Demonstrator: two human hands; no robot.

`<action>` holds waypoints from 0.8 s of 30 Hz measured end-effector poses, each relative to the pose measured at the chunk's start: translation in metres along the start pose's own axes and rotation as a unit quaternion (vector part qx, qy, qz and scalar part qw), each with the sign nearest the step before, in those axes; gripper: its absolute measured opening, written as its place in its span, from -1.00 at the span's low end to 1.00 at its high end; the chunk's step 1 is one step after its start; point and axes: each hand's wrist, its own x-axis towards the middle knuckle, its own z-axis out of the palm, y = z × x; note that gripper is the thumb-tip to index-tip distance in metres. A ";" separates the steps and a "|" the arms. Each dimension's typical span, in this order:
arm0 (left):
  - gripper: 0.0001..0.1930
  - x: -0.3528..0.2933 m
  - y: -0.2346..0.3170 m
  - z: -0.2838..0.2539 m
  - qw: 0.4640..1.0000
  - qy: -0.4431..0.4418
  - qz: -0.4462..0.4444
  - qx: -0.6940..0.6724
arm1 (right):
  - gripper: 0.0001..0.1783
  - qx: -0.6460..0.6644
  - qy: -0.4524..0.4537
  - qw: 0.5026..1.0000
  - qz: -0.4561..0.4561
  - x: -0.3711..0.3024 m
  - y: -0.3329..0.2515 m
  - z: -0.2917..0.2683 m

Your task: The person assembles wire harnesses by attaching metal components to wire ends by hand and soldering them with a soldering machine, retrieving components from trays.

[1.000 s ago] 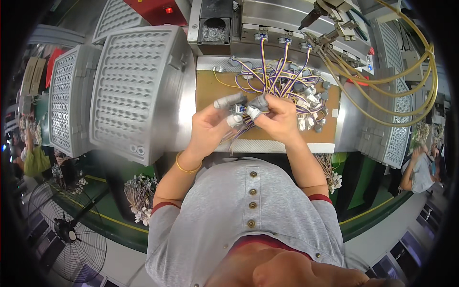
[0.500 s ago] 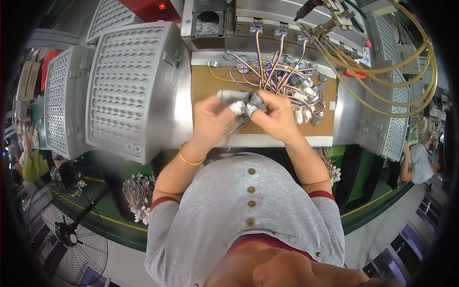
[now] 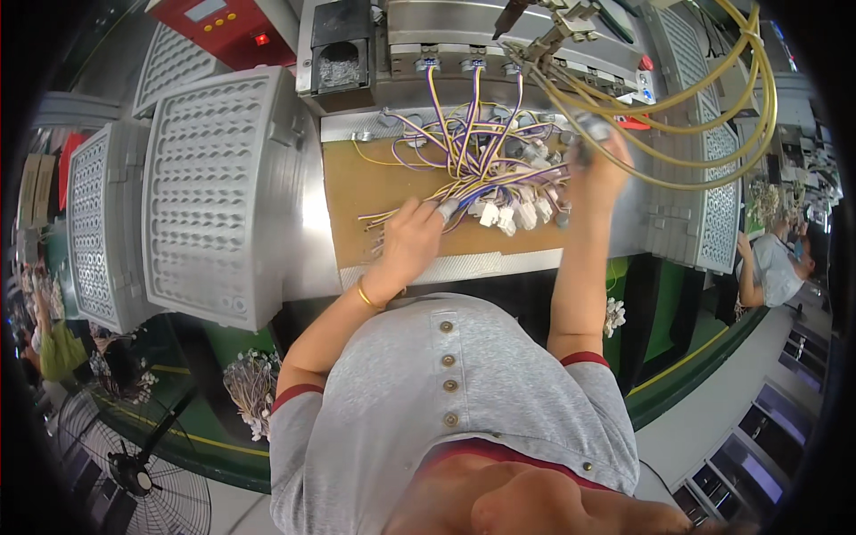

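My left hand (image 3: pixel 412 241) is closed round a bundle of wires (image 3: pixel 464 193) in purple, yellow and white, low over the brown board (image 3: pixel 361 174). Loose wire ends stick out to its left, and something pale grey shows at its fingertips. Off the board's right side, my right hand (image 3: pixel 604 165) is raised and smeared by motion, its fingers bent round blurred grey round parts (image 3: pixel 588 134). Wires run from the bundle towards it. White connectors (image 3: pixel 517 212) lie between my hands. Behind them, three wire strands (image 3: pixel 475 98) hang from the metal machine onto the board.
Grey crates with rows of pockets (image 3: pixel 209 192) stand at the left, and more crates (image 3: pixel 713 205) at the right. Yellowish hoses (image 3: pixel 678 160) loop over the right side. A red control box (image 3: pixel 227 31) is at the back left; a fan (image 3: pixel 134 473) stands behind.
My hands were together over the board, both at grey parts. Now the right has swung right and away with grey parts, while the left has moved down with the wires. The view has shifted.
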 end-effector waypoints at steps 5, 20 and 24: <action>-0.83 0.006 -0.003 0.000 0.999 0.017 0.001 -0.036 | -0.81 -0.011 0.041 0.998 -0.038 0.024 0.024 -0.009; -0.74 0.018 0.003 -0.071 0.969 -0.137 -0.147 -0.144 | -0.84 0.052 0.028 0.998 -0.022 0.042 0.048 0.040; -0.78 0.011 -0.006 -0.101 0.981 -0.092 -0.163 -0.055 | -0.82 -0.192 -0.050 0.980 0.023 0.034 0.015 0.030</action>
